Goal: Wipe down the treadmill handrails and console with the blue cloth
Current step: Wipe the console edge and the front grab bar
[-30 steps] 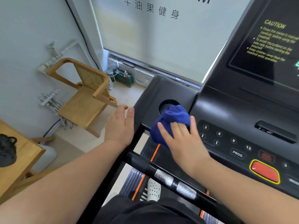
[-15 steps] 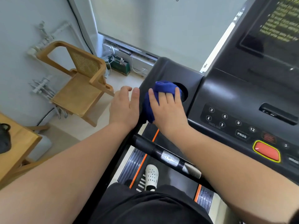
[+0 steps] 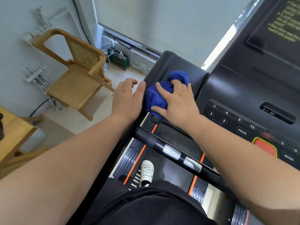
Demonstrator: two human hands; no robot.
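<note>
A bunched blue cloth (image 3: 158,95) lies on the left wing of the black treadmill console (image 3: 230,88), over the round cup holder. My right hand (image 3: 177,103) presses down on the cloth with fingers spread and curled into it. My left hand (image 3: 128,99) rests flat on the console's outer left edge, just beside the cloth, holding nothing. A black handrail bar (image 3: 175,155) with two silver sensor pads crosses below both wrists. The keypad and red stop button (image 3: 264,146) sit to the right of my right hand.
A wooden chair (image 3: 76,75) stands on the floor to the left of the treadmill. A wooden table corner (image 3: 14,127) shows at the far left. The treadmill belt and a white shoe (image 3: 146,172) are below. The screen (image 3: 282,23) rises at the upper right.
My right hand slid the cloth from the keypad's left edge up and left over the cup holder, then bunched it. My left hand stayed on the console edge.
</note>
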